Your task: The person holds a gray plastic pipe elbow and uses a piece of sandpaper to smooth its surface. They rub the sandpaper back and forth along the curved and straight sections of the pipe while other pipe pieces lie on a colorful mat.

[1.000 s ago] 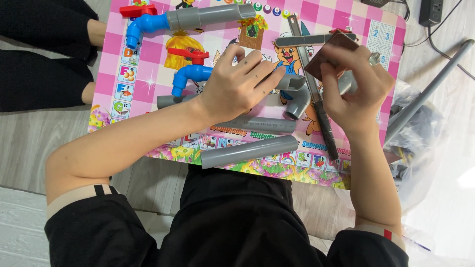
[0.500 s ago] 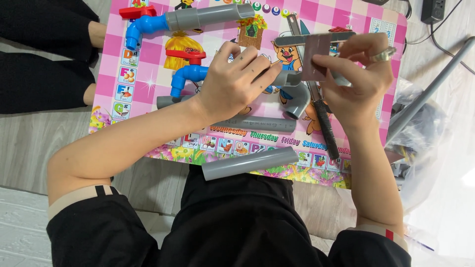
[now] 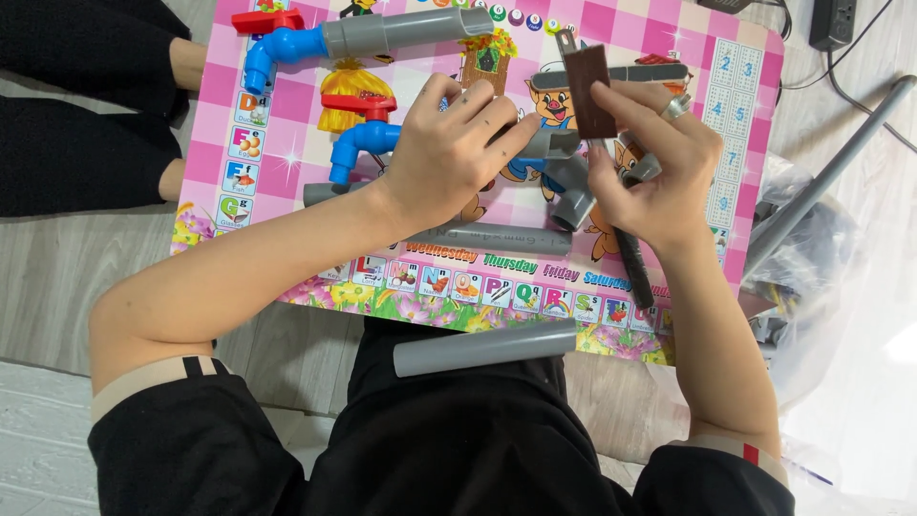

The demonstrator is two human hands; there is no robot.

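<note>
Hands (image 3: 554, 162) clamped on grey pipe fittings (image 3: 564, 172) over pink picture table (image 3: 755, 115), wooden floor (image 3: 57, 277).

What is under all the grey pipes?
A pink checkered children's table with cartoon pictures lies under the grey plastic pipes and blue elbow joints. The left hand covers part of it, so whatever is beneath that hand cannot be seen.

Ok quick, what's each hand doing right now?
Left hand: closed over a grey pipe fitting.
Right hand: pinching a small brown rectangular piece.
</note>
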